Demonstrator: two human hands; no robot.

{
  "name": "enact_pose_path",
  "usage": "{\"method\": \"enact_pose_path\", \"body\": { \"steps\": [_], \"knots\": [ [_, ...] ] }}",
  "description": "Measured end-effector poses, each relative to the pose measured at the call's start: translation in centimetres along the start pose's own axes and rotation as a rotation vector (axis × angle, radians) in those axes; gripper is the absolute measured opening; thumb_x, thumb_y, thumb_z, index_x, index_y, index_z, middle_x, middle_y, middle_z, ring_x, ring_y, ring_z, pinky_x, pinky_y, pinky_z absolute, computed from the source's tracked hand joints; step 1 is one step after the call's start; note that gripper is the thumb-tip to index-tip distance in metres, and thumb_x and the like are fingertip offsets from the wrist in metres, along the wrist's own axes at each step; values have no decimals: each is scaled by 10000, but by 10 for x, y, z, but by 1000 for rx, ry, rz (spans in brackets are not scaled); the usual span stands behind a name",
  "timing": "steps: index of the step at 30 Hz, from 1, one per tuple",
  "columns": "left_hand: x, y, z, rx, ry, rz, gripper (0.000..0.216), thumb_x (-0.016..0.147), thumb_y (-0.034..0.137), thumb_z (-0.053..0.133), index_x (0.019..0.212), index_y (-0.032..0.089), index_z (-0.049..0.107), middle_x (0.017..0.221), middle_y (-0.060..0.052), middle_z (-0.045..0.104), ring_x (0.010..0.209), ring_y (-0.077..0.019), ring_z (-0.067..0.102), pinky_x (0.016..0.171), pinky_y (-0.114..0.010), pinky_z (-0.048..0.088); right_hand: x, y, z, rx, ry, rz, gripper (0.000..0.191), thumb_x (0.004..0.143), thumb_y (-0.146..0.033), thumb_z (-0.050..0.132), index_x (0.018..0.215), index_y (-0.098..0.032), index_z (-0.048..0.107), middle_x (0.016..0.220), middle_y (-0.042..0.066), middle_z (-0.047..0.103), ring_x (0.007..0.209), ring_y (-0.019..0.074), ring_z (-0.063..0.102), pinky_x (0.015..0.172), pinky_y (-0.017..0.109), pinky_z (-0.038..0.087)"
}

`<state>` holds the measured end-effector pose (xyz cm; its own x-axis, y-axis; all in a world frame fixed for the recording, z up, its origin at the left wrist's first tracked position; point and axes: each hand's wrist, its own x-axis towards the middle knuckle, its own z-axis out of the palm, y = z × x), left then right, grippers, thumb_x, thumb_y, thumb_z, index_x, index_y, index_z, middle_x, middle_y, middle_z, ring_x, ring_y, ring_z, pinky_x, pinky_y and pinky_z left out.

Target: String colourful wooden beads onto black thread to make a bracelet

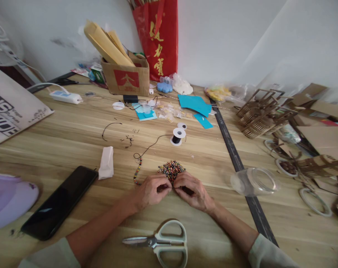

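Observation:
My left hand [150,190] and my right hand [191,190] rest on the wooden table [74,145], fingertips pinched together where they meet just in front of a small heap of multicoloured beads [171,169]. What the fingers pinch is too small to make out. A strand of threaded beads [137,172] curves away left of my left hand. Its dark thread [149,147] runs back to a white spool [177,136].
White-handled scissors [160,242] lie near the front edge. A black phone [60,203] and folded tissue [106,162] lie left, a clear plastic jar [254,181] lies on its side right. Cardboard box [126,76], red bag [157,37], blue paper and wooden model parts [259,115] crowd the back.

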<state>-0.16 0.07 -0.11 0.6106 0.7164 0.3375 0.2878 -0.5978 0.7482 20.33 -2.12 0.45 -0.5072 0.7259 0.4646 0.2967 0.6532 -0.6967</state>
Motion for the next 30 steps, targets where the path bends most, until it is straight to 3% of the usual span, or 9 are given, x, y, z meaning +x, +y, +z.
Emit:
{"method": "enact_pose_path", "body": {
  "steps": [30],
  "knots": [
    [1, 2, -2, -18, -24, -26, 115, 795, 79, 576, 758, 143, 664, 720, -29, 661, 650, -134, 574, 635, -228, 450, 0, 0, 0, -42, 14, -14, 85, 911, -147, 550, 949, -182, 618, 853, 85, 659, 880, 204, 611, 798, 364, 533]
  ]
}}
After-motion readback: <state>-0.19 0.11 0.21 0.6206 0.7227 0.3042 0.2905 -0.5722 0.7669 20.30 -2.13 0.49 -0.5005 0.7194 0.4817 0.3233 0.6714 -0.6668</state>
